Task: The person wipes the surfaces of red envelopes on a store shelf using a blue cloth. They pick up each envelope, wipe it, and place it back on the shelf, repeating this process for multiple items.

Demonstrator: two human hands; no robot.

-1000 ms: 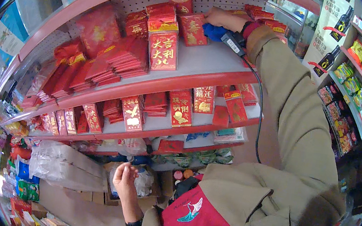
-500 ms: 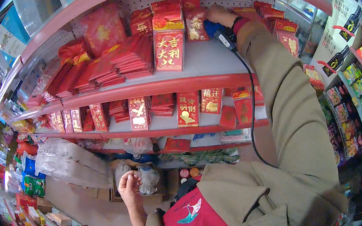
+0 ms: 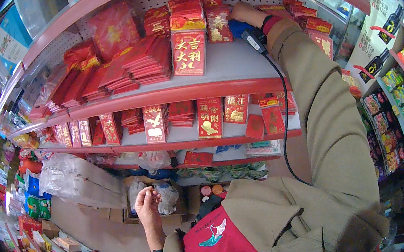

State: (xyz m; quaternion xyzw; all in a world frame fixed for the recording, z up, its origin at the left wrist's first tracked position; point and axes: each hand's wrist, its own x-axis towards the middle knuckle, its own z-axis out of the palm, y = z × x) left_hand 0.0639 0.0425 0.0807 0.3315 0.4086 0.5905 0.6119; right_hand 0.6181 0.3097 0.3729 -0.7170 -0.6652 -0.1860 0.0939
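My right hand [image 3: 247, 14] reaches to the back of the upper shelf [image 3: 240, 60], its fingers bent around a blue, cloth-like bundle [image 3: 237, 29], partly hidden. Just left of these fingers leans a red envelope pack [image 3: 218, 25] with gold characters. A small black device [image 3: 253, 41] with a cable sits at my right wrist. Taller red envelope packs [image 3: 189, 51] stand farther left, beside a fanned stack of red envelopes [image 3: 144, 61]. Low on the left, my left hand [image 3: 149, 208] hangs in the air with curled fingers, and nothing shows in them.
Below, a second shelf [image 3: 180, 136] holds more red envelopes. Its red front edge runs across the view. An open cardboard box [image 3: 183, 219] with bagged things stands on the floor, next to a large plastic-wrapped bundle [image 3: 81, 182]. Snack racks [image 3: 389, 119] rise at the right. The black cable [image 3: 285, 141] loops beside my right arm.
The shelves sit slightly higher in the view. My left hand has risen a little, its fingers still curled. My right hand remains beside the same envelope pack with the blue bundle.
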